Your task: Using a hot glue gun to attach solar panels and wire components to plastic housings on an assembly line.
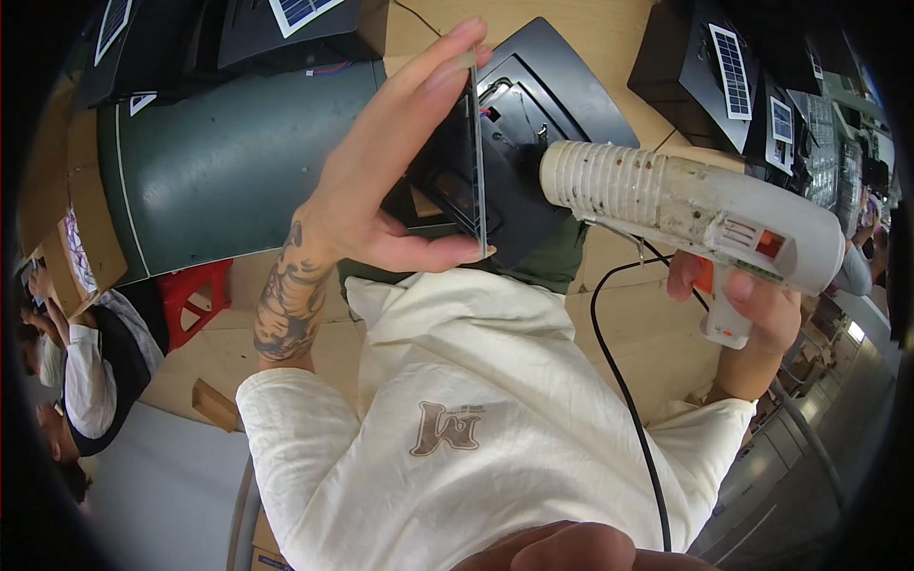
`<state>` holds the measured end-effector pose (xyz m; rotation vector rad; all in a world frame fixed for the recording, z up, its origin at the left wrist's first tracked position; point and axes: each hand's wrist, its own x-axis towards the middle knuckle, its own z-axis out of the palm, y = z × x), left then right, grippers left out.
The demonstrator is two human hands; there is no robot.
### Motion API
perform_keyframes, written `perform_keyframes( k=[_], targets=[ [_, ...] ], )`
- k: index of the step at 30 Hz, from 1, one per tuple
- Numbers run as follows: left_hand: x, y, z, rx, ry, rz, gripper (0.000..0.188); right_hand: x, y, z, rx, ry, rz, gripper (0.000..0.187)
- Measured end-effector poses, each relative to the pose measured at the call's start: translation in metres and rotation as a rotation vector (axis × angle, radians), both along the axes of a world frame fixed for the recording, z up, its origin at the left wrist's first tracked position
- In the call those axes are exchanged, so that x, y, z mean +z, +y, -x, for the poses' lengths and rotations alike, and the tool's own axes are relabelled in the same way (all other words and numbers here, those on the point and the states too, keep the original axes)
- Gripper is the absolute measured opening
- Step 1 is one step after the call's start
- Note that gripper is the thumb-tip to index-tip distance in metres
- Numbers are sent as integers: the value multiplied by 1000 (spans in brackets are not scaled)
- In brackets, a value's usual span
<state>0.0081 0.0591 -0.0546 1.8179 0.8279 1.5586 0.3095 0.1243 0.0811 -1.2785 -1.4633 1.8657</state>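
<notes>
My left hand point(381, 162) grips a thin flat panel point(479, 162) by two opposite edges, fingers at the far edge and thumb at the near one. The panel stands upright and shows almost edge-on, so its faces are mostly hidden. Wrapped round the handle of a white glue gun point(657, 205), my right hand point(762, 309) has a finger at the orange trigger. The gun points left, its tip out of sight behind the ribbed front. Beneath both hands lies a black plastic housing point(581, 81) with thin wires and a small connector in its recess.
A dark green mat point(228, 162) covers the table at left. Black boxes with small solar panels point(731, 71) stand at far left and far right. The gun's black cable point(619, 371) runs down past my right side. A red stool point(195, 295) and other people are at left.
</notes>
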Motion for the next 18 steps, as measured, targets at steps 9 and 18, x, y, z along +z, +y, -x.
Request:
perform_keyframes(
  k=[9,18],
  targets=[
    [13,0,3,-14,114,74,108,33,-1,10,80,-306,-75,63],
    [-2,4,3,48,130,-99,101,71,-5,22,369,-644,-474,46]
  ],
)
